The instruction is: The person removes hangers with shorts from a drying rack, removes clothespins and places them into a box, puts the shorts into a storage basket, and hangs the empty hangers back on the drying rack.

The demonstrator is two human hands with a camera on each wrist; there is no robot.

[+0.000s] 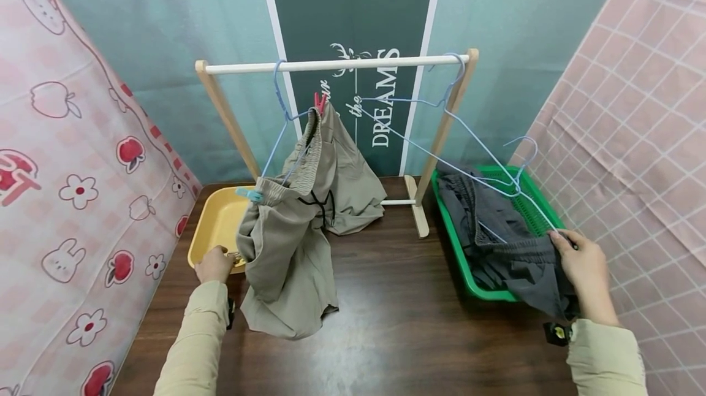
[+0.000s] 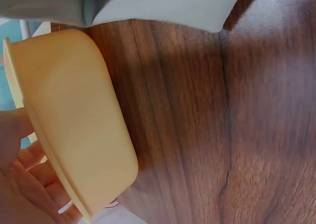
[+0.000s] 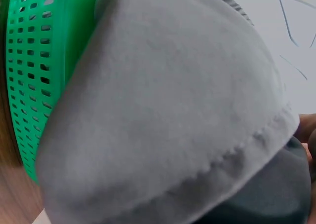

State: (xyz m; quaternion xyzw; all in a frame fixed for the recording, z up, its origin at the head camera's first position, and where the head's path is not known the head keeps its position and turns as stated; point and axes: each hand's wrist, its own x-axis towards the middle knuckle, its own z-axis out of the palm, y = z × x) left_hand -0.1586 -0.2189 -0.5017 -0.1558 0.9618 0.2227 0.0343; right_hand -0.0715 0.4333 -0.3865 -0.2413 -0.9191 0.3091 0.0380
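My left hand (image 1: 215, 265) reaches over the rim of a yellow tray (image 1: 212, 224). Small gold-coloured pieces lie by its fingers; the tray wall hides the fingertips in the left wrist view. My right hand (image 1: 586, 267) pinches the waistband corner of dark grey shorts (image 1: 507, 261), at one end of a blue wire hanger (image 1: 534, 205). That hanger's lower bar runs into the waist opening. Most of the shorts lie in a green basket (image 1: 469, 276), with a part draped over its rim. In the right wrist view, the grey cloth (image 3: 163, 100) covers much of the hand.
A rack with a white rod (image 1: 342, 65) and wooden legs stands behind. Khaki shorts (image 1: 287, 249) hang from a blue hanger, clipped by a red clothespin (image 1: 320, 103) and a blue clothespin (image 1: 250, 194). A bare blue hanger (image 1: 408, 100) hangs at the rod's right end.
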